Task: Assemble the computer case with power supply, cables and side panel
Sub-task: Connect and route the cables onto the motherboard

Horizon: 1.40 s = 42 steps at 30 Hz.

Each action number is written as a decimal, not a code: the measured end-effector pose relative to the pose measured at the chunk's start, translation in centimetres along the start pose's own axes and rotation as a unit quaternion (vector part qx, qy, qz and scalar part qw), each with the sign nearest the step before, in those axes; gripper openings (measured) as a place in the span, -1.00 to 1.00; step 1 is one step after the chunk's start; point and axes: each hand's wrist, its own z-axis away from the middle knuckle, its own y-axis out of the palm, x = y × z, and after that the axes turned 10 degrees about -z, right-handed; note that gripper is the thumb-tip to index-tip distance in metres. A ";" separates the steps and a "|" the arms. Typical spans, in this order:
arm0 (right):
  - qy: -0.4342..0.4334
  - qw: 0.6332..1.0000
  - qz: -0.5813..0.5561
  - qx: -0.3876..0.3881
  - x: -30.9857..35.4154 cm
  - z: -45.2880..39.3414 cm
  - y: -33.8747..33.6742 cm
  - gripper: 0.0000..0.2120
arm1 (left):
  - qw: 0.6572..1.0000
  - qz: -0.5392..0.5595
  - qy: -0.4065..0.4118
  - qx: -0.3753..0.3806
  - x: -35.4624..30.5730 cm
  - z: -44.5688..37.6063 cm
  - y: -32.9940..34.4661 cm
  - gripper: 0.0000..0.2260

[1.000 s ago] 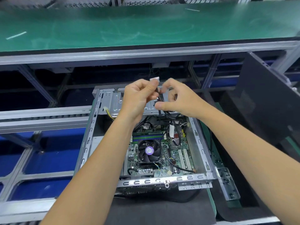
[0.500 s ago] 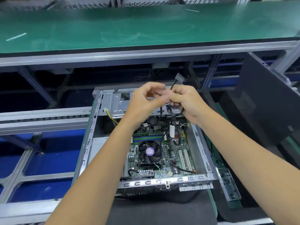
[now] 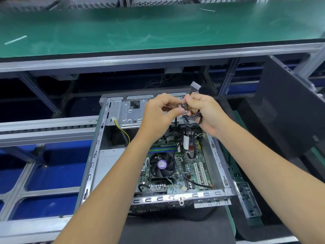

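While both hands work above the open computer case [image 3: 159, 198], the step looks like cable tidying; the right hand [image 3: 207, 113] grips the looped cable bundle [image 3: 190, 118], the left hand [image 3: 158, 111] pinches its tie; next, I judge, the bundle must be tucked inside.

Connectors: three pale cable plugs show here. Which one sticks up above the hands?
The grey plug above the right hand; the others sit lower, inside the case.

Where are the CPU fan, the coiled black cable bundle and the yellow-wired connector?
CPU fan [image 3: 162, 163]: head view, on its purple hub sticker.
Cable bundle [image 3: 192, 118]: head view, on the black loops below the right hand.
Yellow-wired connector [image 3: 113, 119]: head view, on its white plug.
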 end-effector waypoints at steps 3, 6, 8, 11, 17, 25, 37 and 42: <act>0.001 1.000 0.004 -0.010 0.0 0.0 0.1 -0.70 | 1.000 -0.018 -0.023 -0.002 0.1 -0.2 0.4 -0.83; 0.009 0.999 0.023 -0.028 -0.2 0.2 0.1 -0.68 | 0.999 -0.031 -0.028 -0.003 0.5 -0.1 0.6 -0.82; 0.018 0.998 0.038 -0.036 -0.4 0.3 0.1 -0.72 | 0.999 -0.031 -0.023 0.000 0.8 0.2 0.7 -0.84; 0.014 0.997 0.066 -0.044 -0.6 0.3 0.4 -0.76 | 0.999 -0.020 -0.024 -0.019 0.9 0.4 0.8 -0.77; 0.011 0.994 0.104 -0.043 -0.8 0.4 0.7 -0.76 | 0.997 0.039 -0.058 -0.018 1.0 0.5 0.8 -0.71; -0.005 0.993 0.106 -0.049 -1.1 0.6 1.8 -0.72 | 0.987 0.080 -0.138 -0.022 1.6 0.6 1.2 -0.78; 0.006 0.995 0.096 -0.031 -1.1 0.3 1.3 -0.76 | 0.970 0.195 -0.142 -0.043 2.4 0.9 0.8 -0.80; -0.003 0.997 0.075 -0.031 -1.1 0.9 0.1 -0.79 | 0.966 0.230 -0.121 -0.018 2.4 1.1 0.7 -0.79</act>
